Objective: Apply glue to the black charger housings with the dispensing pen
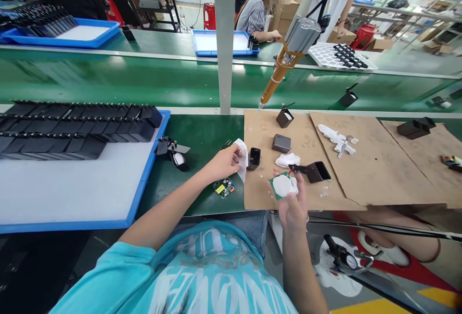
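Pinched in my left hand [226, 161] is a white sheet [243, 160], hanging beside an open black case [254, 158]. My right hand [293, 205] holds a green circuit board [277, 186] with a white pad on its face. Wires run from that board toward another open black case [318, 172], which lies on its side on the cardboard. Below my left hand, a second circuit board [224, 188] with a yellow part rests on the green table. A white piece [288, 160] and a dark block [281, 143] lie beyond my right hand.
A blue-rimmed tray [144, 174] with rows of black cases stands at the left. An orange dispenser [274, 83] hangs over the cardboard [346, 179]. White pieces [335, 138] lie to the right. A person [252, 15] sits across the line; another person's legs show at the lower right.
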The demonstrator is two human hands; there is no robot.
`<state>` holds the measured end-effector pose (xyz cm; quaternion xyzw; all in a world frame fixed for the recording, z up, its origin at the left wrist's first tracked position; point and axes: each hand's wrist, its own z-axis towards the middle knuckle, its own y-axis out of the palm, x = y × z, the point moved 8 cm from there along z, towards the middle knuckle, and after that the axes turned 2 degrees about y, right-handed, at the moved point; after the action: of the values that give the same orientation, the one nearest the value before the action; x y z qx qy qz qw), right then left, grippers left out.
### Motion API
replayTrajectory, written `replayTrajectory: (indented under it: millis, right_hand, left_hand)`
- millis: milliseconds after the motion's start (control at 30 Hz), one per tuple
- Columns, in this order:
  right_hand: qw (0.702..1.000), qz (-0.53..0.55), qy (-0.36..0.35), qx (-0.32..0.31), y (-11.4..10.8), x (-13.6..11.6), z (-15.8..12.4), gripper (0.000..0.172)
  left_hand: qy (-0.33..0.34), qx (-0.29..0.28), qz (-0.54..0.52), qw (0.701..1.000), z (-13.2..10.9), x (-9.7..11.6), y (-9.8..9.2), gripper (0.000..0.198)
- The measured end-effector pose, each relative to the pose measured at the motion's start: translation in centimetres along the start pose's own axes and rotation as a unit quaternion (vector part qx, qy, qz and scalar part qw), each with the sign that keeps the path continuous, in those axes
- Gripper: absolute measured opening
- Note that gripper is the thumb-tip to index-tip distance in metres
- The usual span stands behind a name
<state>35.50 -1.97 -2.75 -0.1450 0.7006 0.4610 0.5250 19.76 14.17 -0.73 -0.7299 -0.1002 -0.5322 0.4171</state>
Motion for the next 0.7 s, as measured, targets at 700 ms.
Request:
replayTrajectory:
  millis: [700]
  right_hand:
    - [0.995, 0.071, 0.064, -0.027, 5.4, 1.1, 3.1, 0.053]
  left_hand:
    - [0.192, 0.022, 0.121, 0.974, 0.5, 2.3, 1.0, 0.089]
